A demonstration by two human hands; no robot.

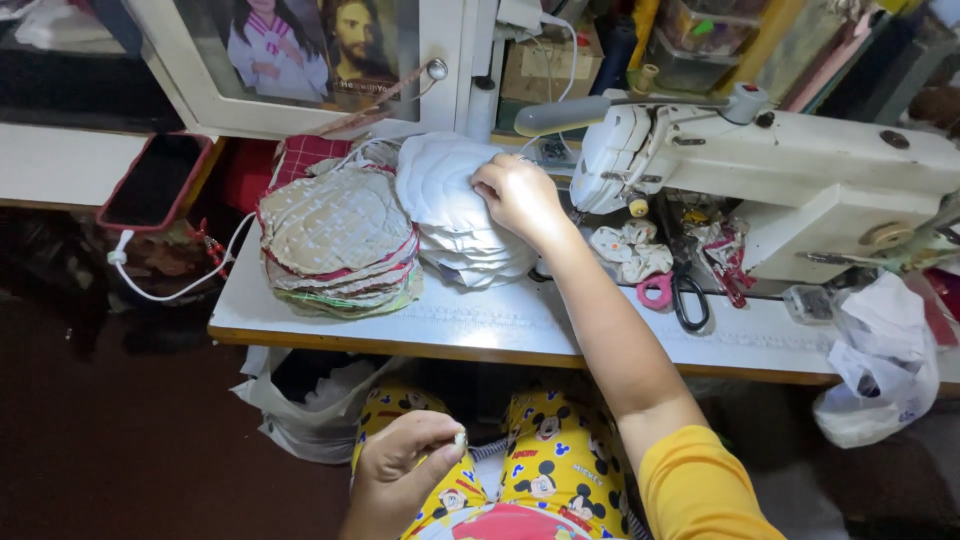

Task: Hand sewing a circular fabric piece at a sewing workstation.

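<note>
1. A white tabletop (520, 325) with a thin wooden edge runs across the scene, seen from above over the seated person's lap in yellow cartoon-print fabric.
2. A cream-coloured sewing machine (790, 170) of smooth, scuffed metal fills the right half of the tabletop, its rounded head pointing left.
3. A white-framed cabinet door (300, 65) with a glass pane stands behind the tabletop at upper left; a brown cardboard box (545, 65) sits on the shelf beside it.
4. A stack of round quilted pads (340, 245) in beige checked cloth, edged in red and green, lies on the left of the tabletop.
5. Just beside it, a stack of white round quilted pieces (455, 210) leans upward, soft and stitched in curved lines.
6. A crumpled white plastic bag (880, 365) hangs off the right end of the tabletop; another bag (300, 400) gapes open beneath it.
7. A red rectangular tray (160, 180) rests at far left.
8. The right hand (518, 195) lies on the white stack, fingers curled over its top piece.
9. The left hand (405, 465) hovers over the lap, thumb and fingers pinched around something small and pale.
10. Pink-handled scissors (675, 293) lie under the machine among fabric scraps (630, 250).
</note>
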